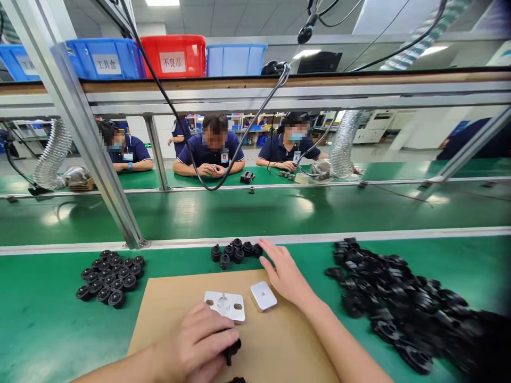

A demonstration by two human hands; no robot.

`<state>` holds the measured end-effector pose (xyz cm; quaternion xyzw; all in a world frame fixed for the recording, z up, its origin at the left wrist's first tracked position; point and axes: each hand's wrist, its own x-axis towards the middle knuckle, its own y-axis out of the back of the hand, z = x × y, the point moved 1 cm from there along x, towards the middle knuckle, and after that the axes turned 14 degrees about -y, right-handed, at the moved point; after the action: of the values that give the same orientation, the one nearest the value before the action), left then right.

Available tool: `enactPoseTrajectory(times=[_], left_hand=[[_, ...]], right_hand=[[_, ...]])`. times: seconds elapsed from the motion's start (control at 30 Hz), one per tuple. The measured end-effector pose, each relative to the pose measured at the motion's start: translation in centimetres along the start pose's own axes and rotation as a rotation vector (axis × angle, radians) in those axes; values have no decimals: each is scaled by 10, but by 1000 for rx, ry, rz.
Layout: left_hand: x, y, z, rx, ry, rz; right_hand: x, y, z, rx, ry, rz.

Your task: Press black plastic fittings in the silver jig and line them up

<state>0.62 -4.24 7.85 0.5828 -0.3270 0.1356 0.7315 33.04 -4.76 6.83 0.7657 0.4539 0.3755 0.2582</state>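
Note:
My left hand [205, 338] is closed around a small black plastic part [232, 348] above the cardboard sheet [287, 340]. Its fingers hide much of that part. Just beyond it lies a white plate with two oval slots [224, 306], a clear round piece at its middle. To the right of the plate sits a white square block [263, 296] with a small centre pin. My right hand [285, 272] reaches past the block, thumb and forefinger apart, beside the rightmost piece of a cluster of small black cylindrical parts [238, 255]. Another dark piece [238, 380] shows at the bottom edge.
Round black parts [109, 276] stand grouped on the left of the green table. A large heap of black plastic pieces [391, 298] spreads on the right. A metal post [99, 159] rises at left, and a black cable [175, 111] hangs ahead. Several people sit opposite.

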Motion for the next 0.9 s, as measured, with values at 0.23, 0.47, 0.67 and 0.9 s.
enactPoseTrajectory(times=[0.23,0.47,0.67,0.9], left_hand=[[0,-5,-4,-169,48,-21],[-31,-18,-19,-144,600,95],[-33,-23,-25,-306,642,99],[-31,-20,-26,-383,637,124]], right_hand=[[16,-6,12,205,-120,140],[3,6,9,494,-247,86],[-17,17,-24,837,-271,-92],[-32,1,-54,848,-347,-165]])
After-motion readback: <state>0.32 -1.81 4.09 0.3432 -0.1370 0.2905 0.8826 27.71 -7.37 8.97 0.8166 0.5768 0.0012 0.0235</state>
